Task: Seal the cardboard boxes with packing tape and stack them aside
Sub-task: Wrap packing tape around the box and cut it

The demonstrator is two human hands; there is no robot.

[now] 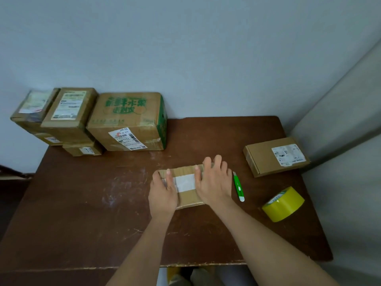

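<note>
Head view: on the scuffed brown table (82,203), the left hand (162,195) and right hand (214,182) lie flat, fingers straight, pressing the small brown cardboard box with a white label (185,183). Its long axis runs left-right. The yellow packing-tape roll (283,204) lies right, nearer the right grip; the sealed boxes (125,122) sit far left.

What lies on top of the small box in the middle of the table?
Both hands: the left hand covers its left end, the right hand its right end. Between them a white label shows on the small box. Whatever lies under the hands is hidden.
</note>
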